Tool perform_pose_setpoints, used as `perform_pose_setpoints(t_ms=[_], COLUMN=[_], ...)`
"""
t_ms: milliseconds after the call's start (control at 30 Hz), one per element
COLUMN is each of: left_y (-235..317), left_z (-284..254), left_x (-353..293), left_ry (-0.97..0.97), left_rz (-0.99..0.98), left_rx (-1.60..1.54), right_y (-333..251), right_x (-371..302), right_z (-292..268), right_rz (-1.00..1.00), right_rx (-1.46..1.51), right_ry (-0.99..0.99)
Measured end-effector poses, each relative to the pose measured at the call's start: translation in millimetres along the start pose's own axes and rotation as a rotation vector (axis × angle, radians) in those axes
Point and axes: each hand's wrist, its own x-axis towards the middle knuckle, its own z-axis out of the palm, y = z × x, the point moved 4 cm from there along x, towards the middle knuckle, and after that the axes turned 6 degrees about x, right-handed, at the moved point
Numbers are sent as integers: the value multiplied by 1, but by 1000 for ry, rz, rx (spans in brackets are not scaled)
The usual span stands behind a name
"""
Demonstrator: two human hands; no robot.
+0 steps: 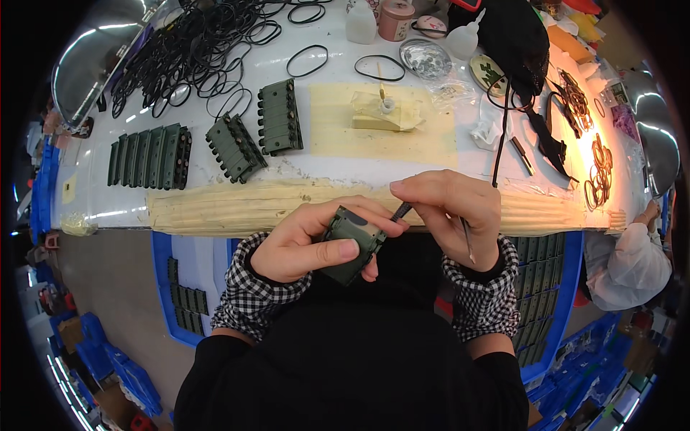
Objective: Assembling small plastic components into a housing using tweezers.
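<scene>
My left hand (309,241) is wrapped round a small dark green block-like part (348,248), which has a darker patch on its upper face and is held tilted over my lap. My right hand (456,212) is closed in a pinch beside it, gripping a dark textured rod (402,211) whose tip is close to the part's edge. Whether they touch, I cannot tell. A thin stick (468,241) also juts out under the right-hand fingers; its link to the rod is hidden. Ridged green pieces (149,156) stand grouped on the table, two more groups (236,147) (279,117) beside them.
Black loops (205,47) pile up at the back left. A taped block (388,115) holds a small cup with a stick. Squeeze bottles (361,23) stand behind. Blue trays (164,294) (573,280) with green pieces flank me below the table edge. Another person's white sleeve (625,266) shows at right.
</scene>
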Motion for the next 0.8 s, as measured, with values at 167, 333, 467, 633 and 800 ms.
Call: perform_pose_setpoints(t_ms=[167, 333, 467, 633, 800], left_y=[7, 9, 11, 12, 10], left_z=[3, 5, 7, 7, 6], left_x=[0, 1, 1, 2, 1], left_ry=[64, 72, 88, 95, 96], left_rz=[17, 16, 20, 17, 20], left_rx=[99, 116, 114, 107, 118], right_y=[1, 3, 6, 7, 6], right_x=[-2, -4, -5, -5, -3], right_z=[0, 0, 0, 1, 1], right_rz=[11, 42, 43, 50, 52], right_rx=[19, 47, 63, 75, 68], right_ry=[63, 75, 86, 90, 79])
